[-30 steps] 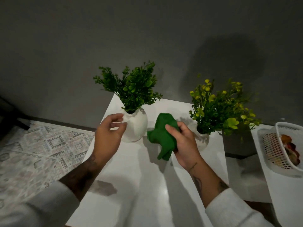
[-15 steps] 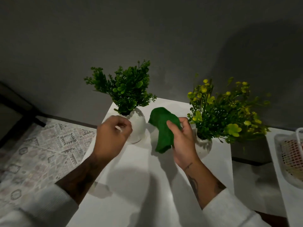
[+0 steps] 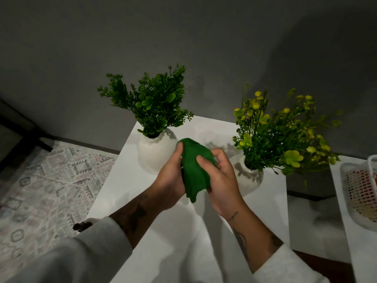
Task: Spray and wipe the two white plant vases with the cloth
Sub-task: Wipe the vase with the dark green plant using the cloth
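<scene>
Both hands on green cloth [image 3: 194, 172], held between the two white vases over white table [image 3: 183, 242]. Left hand [image 3: 171, 180] fingers curled round its left edge; right hand [image 3: 223, 184] thumb and fingers pinching the right side. Dark-green plant vase [image 3: 156, 153] far left, yellow-flower vase [image 3: 247, 177] right.

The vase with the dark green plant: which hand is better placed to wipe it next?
Left, probably. The left hand is beside the left vase and grips the green cloth; the right hand holds the cloth's far side, nearer the yellow-flowered vase.
</scene>
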Demonstrator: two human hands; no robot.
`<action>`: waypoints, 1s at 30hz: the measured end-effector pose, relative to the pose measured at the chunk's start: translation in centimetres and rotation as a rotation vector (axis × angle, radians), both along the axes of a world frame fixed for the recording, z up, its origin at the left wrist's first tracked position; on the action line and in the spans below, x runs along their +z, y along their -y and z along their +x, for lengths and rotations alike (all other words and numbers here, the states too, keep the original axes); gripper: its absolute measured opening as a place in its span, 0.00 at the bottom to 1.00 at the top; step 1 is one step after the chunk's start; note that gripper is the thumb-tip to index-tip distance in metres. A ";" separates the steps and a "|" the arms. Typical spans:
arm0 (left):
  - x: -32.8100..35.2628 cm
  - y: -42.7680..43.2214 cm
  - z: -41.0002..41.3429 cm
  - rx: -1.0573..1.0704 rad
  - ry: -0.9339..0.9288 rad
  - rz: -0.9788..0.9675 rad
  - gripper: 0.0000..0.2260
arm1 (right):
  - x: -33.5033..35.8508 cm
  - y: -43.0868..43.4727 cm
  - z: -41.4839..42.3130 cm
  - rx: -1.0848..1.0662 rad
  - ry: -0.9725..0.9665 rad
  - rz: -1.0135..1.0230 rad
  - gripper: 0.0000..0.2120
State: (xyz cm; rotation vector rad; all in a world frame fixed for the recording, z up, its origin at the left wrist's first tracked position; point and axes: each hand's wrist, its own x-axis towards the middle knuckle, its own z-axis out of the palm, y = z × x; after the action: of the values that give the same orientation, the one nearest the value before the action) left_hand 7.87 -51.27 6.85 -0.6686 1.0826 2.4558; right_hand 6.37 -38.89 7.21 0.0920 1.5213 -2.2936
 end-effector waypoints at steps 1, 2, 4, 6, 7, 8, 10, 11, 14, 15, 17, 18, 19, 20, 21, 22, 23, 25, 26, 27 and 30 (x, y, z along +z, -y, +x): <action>0.2 -0.1 -0.2 0.014 -0.023 0.064 0.32 | -0.1 0.0 0.1 -0.001 -0.001 0.006 0.06; 0.3 -0.1 -0.4 0.020 -0.040 0.092 0.32 | -0.2 -0.1 0.2 -0.011 -0.004 0.021 0.07; 0.3 0.1 -0.7 0.016 -0.070 0.091 0.32 | -0.3 -0.3 0.2 -0.038 -0.001 0.070 0.07; 0.3 0.2 -1.0 0.011 -0.073 0.073 0.30 | -0.6 -0.6 0.1 -0.053 0.029 0.113 0.06; 0.3 0.2 -1.1 0.010 -0.063 0.061 0.30 | -0.7 -0.7 0.0 -0.052 0.041 0.138 0.05; 0.3 0.1 -1.1 0.008 -0.050 0.047 0.29 | -0.9 -0.9 0.0 -0.047 0.045 0.176 0.04; 0.3 -0.2 -1.2 0.019 -0.025 0.012 0.26 | -1.2 -1.1 -0.1 -0.028 0.040 0.286 0.04; 0.2 -0.4 -1.2 0.037 -0.023 -0.018 0.24 | -1.3 -1.2 0.0 -0.014 0.036 0.346 0.04; 0.2 -0.7 -1.5 0.102 -0.068 -0.135 0.15 | -1.7 -1.8 0.3 0.012 -0.060 0.618 0.04; 0.3 -0.8 -1.5 0.116 -0.081 -0.169 0.14 | -1.9 -1.9 0.4 0.002 -0.117 0.711 0.09; 0.5 -1.0 -1.5 0.115 -0.095 -0.233 0.11 | -2.2 -1.9 0.9 -0.048 -0.247 0.792 0.20; 0.7 -1.1 -1.4 0.103 -0.112 -0.279 0.10 | -2.2 -1.6 1.1 -0.071 -0.285 0.776 0.24; 0.9 -1.2 -1.3 0.087 -0.143 -0.341 0.09 | -2.2 -1.2 1.2 -0.089 -0.277 0.733 0.24; 1.0 -1.3 -1.3 0.072 -0.182 -0.416 0.09 | -2.2 -0.9 1.4 -0.106 -0.202 0.671 0.23; 1.2 -1.4 -1.1 0.059 -0.224 -0.489 0.08 | -2.1 -0.6 1.5 -0.120 -0.065 0.585 0.22; 1.2 -1.6 -1.0 0.048 -0.262 -0.552 0.07 | -2.2 -0.4 1.5 -0.127 0.119 0.477 0.22; 1.3 -1.7 -0.8 0.036 -0.296 -0.603 0.06 | -2.4 -0.4 1.3 -0.118 0.323 0.342 0.23; 1.2 -1.9 -0.3 -0.008 -0.353 -0.684 0.07 | -2.6 -0.5 1.0 -0.057 0.623 0.049 0.26; 1.1 -2.0 -0.1 -0.035 -0.370 -0.711 0.08 | -2.7 -0.5 0.9 -0.022 0.684 -0.065 0.29; 1.0 -2.1 0.3 -0.058 -0.382 -0.720 0.09 | -2.7 -0.5 0.7 -0.013 0.702 -0.161 0.31; 1.1 -1.9 1.3 -0.110 -0.443 -0.750 0.10 | -2.7 -0.4 -0.2 -0.024 0.639 -0.334 0.31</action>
State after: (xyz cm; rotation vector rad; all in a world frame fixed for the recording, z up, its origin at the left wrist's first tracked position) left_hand 9.20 -49.39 8.00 -0.2297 2.1888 2.1082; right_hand 6.13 -38.49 4.51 0.6781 0.8127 -2.1944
